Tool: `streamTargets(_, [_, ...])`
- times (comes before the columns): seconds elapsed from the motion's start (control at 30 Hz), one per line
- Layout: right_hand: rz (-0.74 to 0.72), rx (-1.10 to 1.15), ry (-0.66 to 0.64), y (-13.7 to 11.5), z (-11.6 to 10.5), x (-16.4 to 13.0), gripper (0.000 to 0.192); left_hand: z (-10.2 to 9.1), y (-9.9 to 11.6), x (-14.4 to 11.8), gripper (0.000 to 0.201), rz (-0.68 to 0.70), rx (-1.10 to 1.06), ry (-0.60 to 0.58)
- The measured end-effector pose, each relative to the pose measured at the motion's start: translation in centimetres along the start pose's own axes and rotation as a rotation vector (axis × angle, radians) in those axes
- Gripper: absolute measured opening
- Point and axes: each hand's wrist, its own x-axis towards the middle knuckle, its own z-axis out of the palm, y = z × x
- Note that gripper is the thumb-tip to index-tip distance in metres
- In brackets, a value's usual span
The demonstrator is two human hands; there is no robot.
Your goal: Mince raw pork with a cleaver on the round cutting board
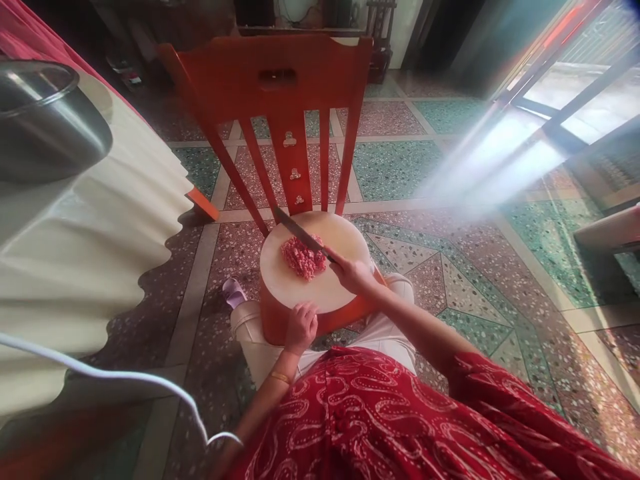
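My right hand [351,273] grips the handle of a kitchen knife [299,232], whose dark blade slants up to the left across the far side of a heap of minced meat [303,260]. The meat lies left of the middle on a round, pale cutting board [345,233]. That board rests on the seat of a reddish wooden chair [287,327] standing between my knees. My left hand [301,327] is at the near edge of the board with its fingers curled in. Whether anything is inside those fingers is hidden.
On the left, a table with a pale, scalloped cloth [100,253] bears a steel pot [55,127]. A white cable [125,377] runs from the left edge toward my left arm. The chair's slatted back [290,147] rises behind the board. Light enters through a doorway [575,100] at the right.
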Motion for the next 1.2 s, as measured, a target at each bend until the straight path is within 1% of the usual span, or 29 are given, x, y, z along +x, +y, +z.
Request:
streamTargets(0.03, [-0.017,0.006,0.041,0.0,0.0,0.0,0.053,0.0,-0.1,0.0,0.032,-0.002,-0.001,-0.003])
streamTargets(0.07, [-0.027,0.001,0.045,0.1,0.1,0.0,0.053,0.0,-0.1,0.0,0.032,-0.002,-0.003,-0.013])
streamTargets(0.2, [0.017,-0.065,-0.122,0.5,1.4,-0.1,0.052,0.1,-0.4,0.0,0.031,0.013,0.01,-0.026])
streamTargets(0.23, [0.019,-0.062,-0.121,0.7,1.6,-0.1,0.052,0.2,-0.4,0.0,0.03,0.019,0.018,-0.019])
streamTargets(0.33, [-0.042,-0.015,-0.004,1.2,1.6,-0.3,0.051,0.1,-0.4,-0.1,0.03,0.027,0.032,0.001])
streamTargets(0.37, [-0.066,-0.007,0.009,1.3,1.4,-0.4,0.051,0.1,-0.3,0.0,0.03,0.028,0.032,0.002])
streamTargets(0.4, [-0.079,-0.01,-0.008,1.4,1.2,-0.6,0.052,0.0,-0.3,0.0,0.03,0.031,0.029,0.0])
streamTargets(0.5, [-0.055,-0.052,-0.141,1.4,0.6,-1.1,0.052,-0.2,-0.2,0.0,0.03,0.039,0.019,-0.007])
streamTargets(0.53, [-0.052,-0.058,-0.154,1.3,0.4,-1.2,0.051,-0.2,-0.2,0.0,0.03,0.036,0.018,-0.008])
streamTargets(0.57, [-0.057,-0.051,-0.135,1.1,0.3,-1.4,0.051,-0.2,-0.1,0.0,0.03,0.03,0.019,-0.006])
streamTargets(0.67, [-0.078,0.01,-0.017,0.5,0.3,-1.7,0.05,-0.1,-0.1,0.0,0.03,0.008,0.026,-0.004])
streamTargets(0.7, [-0.072,0.024,-0.021,0.4,0.4,-1.8,0.05,-0.1,-0.1,0.0,0.03,0.006,0.024,-0.004])
streamTargets(0.8, [-0.008,0.032,-0.147,0.3,0.6,-2.0,0.05,-0.1,-0.2,0.0,0.029,0.009,0.014,-0.015])
streamTargets(0.83, [0.013,0.036,-0.171,0.4,0.5,-1.9,0.05,-0.1,-0.2,0.0,0.03,0.01,0.013,-0.019])
streamTargets(0.87, [0.023,0.047,-0.158,0.4,0.4,-1.8,0.049,-0.2,-0.2,0.0,0.03,0.011,0.014,-0.023])
streamTargets(0.97, [0.002,0.095,0.015,0.5,0.3,-1.1,0.049,-0.2,-0.2,0.1,0.03,0.007,0.022,-0.018])
streamTargets(1.0, [-0.013,0.101,0.047,0.6,0.4,-0.8,0.05,-0.2,-0.2,0.1,0.029,0.003,0.024,-0.012])
streamTargets(1.03, [-0.018,0.095,0.047,0.6,0.5,-0.5,0.05,-0.2,-0.1,0.2,0.029,0.003,0.023,-0.01])
streamTargets(1.13, [0.01,0.039,-0.081,0.8,0.8,0.2,0.049,-0.2,-0.1,0.2,0.03,0.025,0.018,-0.012])
streamTargets(1.17, [0.017,0.026,-0.1,1.0,0.7,0.4,0.048,-0.2,-0.1,0.2,0.031,0.034,0.019,-0.012])
streamTargets(1.2, [0.016,0.022,-0.084,1.1,0.7,0.6,0.048,-0.2,-0.1,0.1,0.031,0.038,0.021,-0.008])
